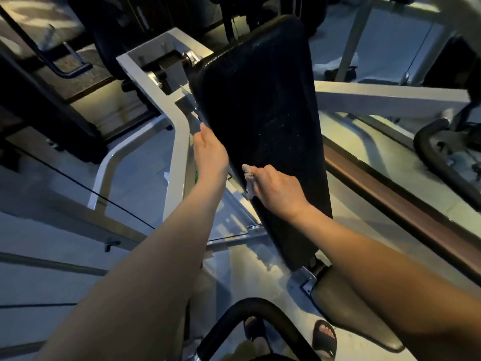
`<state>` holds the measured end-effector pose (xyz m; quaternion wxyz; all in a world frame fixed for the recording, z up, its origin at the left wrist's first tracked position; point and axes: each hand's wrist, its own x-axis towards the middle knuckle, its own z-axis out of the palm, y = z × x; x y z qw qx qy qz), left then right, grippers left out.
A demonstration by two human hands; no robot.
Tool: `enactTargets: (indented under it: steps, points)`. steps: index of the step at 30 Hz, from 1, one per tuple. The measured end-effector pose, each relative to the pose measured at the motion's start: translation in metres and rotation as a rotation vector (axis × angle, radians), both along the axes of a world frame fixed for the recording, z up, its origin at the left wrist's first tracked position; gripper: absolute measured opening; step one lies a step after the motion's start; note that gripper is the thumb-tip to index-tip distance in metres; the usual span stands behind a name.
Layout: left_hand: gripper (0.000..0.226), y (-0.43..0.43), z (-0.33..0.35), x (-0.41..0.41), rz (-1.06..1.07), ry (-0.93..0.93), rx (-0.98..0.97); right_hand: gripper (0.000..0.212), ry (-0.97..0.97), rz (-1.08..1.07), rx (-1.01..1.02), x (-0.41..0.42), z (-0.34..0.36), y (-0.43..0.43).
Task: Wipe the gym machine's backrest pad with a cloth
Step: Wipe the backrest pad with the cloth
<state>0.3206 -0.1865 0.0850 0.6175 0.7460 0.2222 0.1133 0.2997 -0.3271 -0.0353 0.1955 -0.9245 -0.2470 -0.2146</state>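
The long black backrest pad (263, 121) runs from the upper middle down to the lower right, with pale specks on its surface. My right hand (277, 190) presses a small beige cloth (248, 178) against the pad's lower left edge. My left hand (210, 152) rests on the pad's left side, its fingers wrapped around the edge and partly hidden behind it.
A white steel frame (179, 142) carries the pad on the left, and a white crossbar (390, 99) passes behind it on the right. The seat pad (348, 311) sits at the lower right. A black curved handle (250, 316) arcs above my sandalled feet (324, 334).
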Motion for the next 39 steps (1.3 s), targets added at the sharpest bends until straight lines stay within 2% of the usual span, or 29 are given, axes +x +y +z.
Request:
enactTargets:
  steps: [3, 8, 11, 14, 16, 19, 21, 24, 27, 30, 33, 36, 39]
  points:
    - [0.042, -0.011, 0.001, 0.005, 0.082, -0.079, 0.103, 0.039, -0.002, -0.047, -0.026, 0.024, 0.003, -0.014]
    - [0.042, -0.007, 0.009, 0.022, 0.159, -0.350, 0.271, 0.039, 0.027, -0.358, 0.246, 0.042, 0.005, -0.024]
    - [0.047, -0.005, 0.012, 0.034, 0.122, -0.451, 0.368, 0.037, 0.059, -0.241, 0.294, 0.016, -0.001, 0.005]
    - [0.050, -0.011, 0.008, 0.043, 0.111, -0.484, 0.421, 0.039, 0.010, -0.107, 0.124, 0.018, -0.002, -0.007]
    - [0.048, -0.013, 0.004, 0.048, 0.147, -0.503, 0.425, 0.032, 0.022, -0.227, 0.103, 0.033, 0.007, -0.024]
    - [0.046, -0.011, -0.001, 0.051, 0.200, -0.575, 0.478, 0.026, 0.106, -0.426, 0.289, 0.040, 0.009, -0.021]
    - [0.046, -0.009, -0.003, 0.053, 0.191, -0.609, 0.499, 0.028, 0.118, -0.375, 0.335, 0.025, 0.009, 0.000]
    - [0.048, -0.004, -0.004, 0.054, 0.165, -0.636, 0.516, 0.032, 0.083, -0.202, 0.206, 0.003, 0.006, 0.016]
    - [0.054, 0.006, -0.004, 0.052, 0.074, -0.598, 0.490, 0.024, 0.095, -0.282, 0.139, 0.012, 0.010, 0.005]
    - [0.047, 0.018, 0.006, 0.047, 0.030, -0.640, 0.503, 0.022, 0.108, -0.458, 0.290, 0.020, 0.012, 0.010]
    - [0.037, 0.019, 0.029, 0.054, 0.050, -0.708, 0.516, 0.023, 0.097, -0.426, 0.468, 0.009, 0.012, 0.034]
    - [0.034, 0.007, 0.041, 0.067, 0.081, -0.730, 0.573, 0.031, -0.005, -0.259, 0.330, 0.002, 0.007, 0.032]
    - [0.031, -0.002, 0.038, 0.075, 0.176, -0.730, 0.637, 0.037, -0.049, -0.294, 0.216, 0.023, 0.011, 0.003]
